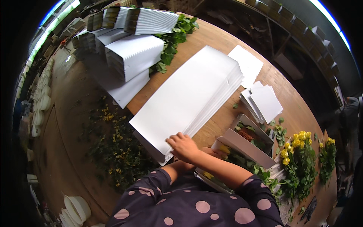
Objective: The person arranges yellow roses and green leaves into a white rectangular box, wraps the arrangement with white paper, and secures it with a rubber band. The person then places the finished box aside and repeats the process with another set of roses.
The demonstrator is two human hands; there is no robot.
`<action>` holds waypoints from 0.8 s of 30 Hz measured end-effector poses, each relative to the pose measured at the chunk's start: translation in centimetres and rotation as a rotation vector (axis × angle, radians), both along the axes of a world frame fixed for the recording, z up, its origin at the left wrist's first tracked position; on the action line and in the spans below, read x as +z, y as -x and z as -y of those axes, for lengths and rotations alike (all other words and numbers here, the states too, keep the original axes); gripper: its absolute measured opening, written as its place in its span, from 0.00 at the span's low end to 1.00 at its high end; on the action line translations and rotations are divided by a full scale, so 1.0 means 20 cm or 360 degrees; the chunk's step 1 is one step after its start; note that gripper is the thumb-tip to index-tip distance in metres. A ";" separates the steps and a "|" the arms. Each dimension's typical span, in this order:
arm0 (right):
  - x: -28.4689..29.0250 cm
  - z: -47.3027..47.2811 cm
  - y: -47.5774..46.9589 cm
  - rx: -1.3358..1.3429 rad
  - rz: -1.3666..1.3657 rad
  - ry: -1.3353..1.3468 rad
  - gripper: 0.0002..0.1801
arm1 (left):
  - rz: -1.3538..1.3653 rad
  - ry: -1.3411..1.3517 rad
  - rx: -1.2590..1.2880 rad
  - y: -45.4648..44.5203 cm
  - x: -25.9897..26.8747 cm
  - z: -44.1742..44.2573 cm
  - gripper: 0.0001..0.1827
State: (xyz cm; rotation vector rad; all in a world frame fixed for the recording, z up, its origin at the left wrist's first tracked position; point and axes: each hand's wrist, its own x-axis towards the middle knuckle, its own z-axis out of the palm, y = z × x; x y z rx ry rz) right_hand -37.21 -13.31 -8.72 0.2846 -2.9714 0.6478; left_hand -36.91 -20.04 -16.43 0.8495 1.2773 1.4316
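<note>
A tall stack of long white cardboard sheets [187, 88] lies slantwise on the wooden table before me. My right hand [183, 147] is at its near right corner, fingers bent over the sheet edges; whether they grip a sheet or only rest there is unclear. Beneath my right forearm, my left hand [215, 152] reaches across to the right. Its fingers are beside a yellow rose [225, 149], and the forearm partly hides them. Close by, an upright cardboard divider [246, 151] borders an open box [254, 127] with leaves and orange-brown bands inside.
White corrugated wraps [136, 54] with leafy stems are stacked far left. Smaller white cards [266, 103] lie to the right on the wooden table [297, 113]. Yellow rose bunches [297, 164] lie farther right. Cut leaves and blooms [124, 153] litter the floor, near white buckets [76, 210].
</note>
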 end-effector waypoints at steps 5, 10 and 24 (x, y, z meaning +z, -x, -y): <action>-0.12 0.25 0.11 0.0012 -0.0050 -0.0501 0.21 | 0.0570 -0.0001 0.0093 0.00 0.01 0.10 0.14; -0.11 0.19 0.04 0.0055 -0.0050 0.0069 0.07 | 0.0761 -0.0036 0.0082 0.00 -0.01 0.11 0.15; 0.14 -0.16 -0.26 -0.1091 0.0976 0.2713 0.14 | 0.0884 -0.0103 -0.0035 -0.01 -0.01 0.06 0.19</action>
